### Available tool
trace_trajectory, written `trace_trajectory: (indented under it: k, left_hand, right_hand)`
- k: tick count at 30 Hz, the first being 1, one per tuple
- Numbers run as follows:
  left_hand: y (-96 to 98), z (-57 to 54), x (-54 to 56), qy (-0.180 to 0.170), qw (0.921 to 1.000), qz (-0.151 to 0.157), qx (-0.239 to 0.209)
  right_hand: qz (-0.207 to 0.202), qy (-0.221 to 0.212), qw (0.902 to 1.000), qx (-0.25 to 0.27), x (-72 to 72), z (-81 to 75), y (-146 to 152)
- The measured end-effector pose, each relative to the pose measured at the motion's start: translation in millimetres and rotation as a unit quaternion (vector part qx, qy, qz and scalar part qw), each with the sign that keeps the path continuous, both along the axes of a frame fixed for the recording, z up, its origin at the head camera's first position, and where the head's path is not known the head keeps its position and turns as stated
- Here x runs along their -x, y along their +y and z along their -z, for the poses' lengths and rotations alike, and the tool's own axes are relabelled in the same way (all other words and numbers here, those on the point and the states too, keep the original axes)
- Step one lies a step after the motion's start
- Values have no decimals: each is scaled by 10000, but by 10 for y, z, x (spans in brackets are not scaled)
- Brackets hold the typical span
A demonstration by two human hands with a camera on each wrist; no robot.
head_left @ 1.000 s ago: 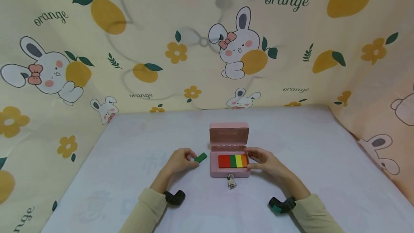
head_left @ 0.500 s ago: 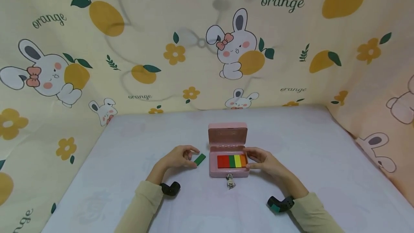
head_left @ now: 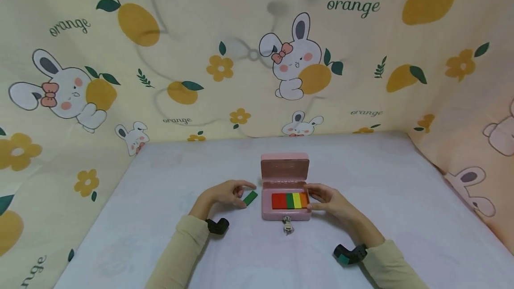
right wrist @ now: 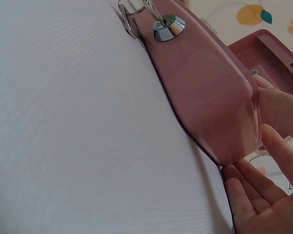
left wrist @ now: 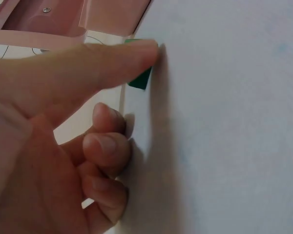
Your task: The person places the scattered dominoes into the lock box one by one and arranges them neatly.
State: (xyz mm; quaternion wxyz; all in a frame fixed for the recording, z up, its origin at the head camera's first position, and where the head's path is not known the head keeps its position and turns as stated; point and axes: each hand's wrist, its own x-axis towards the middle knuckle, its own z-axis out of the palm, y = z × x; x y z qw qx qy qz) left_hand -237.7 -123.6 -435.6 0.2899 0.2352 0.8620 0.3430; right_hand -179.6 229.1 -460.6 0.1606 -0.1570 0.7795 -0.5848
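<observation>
A green block [head_left: 250, 198] lies slanted on the white table, left of an open pink metal box [head_left: 277, 217]. My left hand [head_left: 225, 193] is beside the block, its thumb at the block's near end and its index finger stretched out past it. In the left wrist view the thumb covers part of the green block [left wrist: 140, 80], and the other fingers [left wrist: 107, 148] curl loosely below. My right hand [head_left: 327, 199] grips the box's right wall, thumb over the rim and fingers outside. Inside the box lies a row of red [head_left: 279, 200], green, yellow and orange blocks.
The box's lid [head_left: 285, 168] stands raised at the back. Keys [head_left: 287, 226] hang from the front lock [right wrist: 169, 28]. A patterned cloth [head_left: 233, 35] rises behind the white table [head_left: 201, 159] and along its sides.
My left hand has shifted off the green block, its index finger lifting and extending past it, and the block has turned slightly on the table. The right hand stays at the box.
</observation>
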Motion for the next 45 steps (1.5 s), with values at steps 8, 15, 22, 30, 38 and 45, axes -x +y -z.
trace_trajectory:
  k: [8, 15, 22, 30, 38, 45]
  left_hand:
    - [27, 6, -20, 103, 9998, -75, 154]
    - [17, 17, -17, 225, 9997, -17, 20]
    - [14, 44, -24, 410, 9991, -54, -94]
    - [33, 62, -54, 330, 9980, -501, -174]
    - [46, 58, -99, 534, 9958, -704, -222]
    - [51, 72, -146, 514, 9943, -903, -238]
  right_hand:
    - [0, -50, 10000, -27, 2, 14, 1]
    - [71, -94, 9999, -30, 6, 12, 6]
    - [43, -24, 10000, 47, -4, 18, 19]
    - [83, -63, 9999, -58, -1, 11, 7]
    - [40, -23, 9999, 93, 27, 13, 7]
    - [22, -11, 10000, 33, 24, 28, 4]
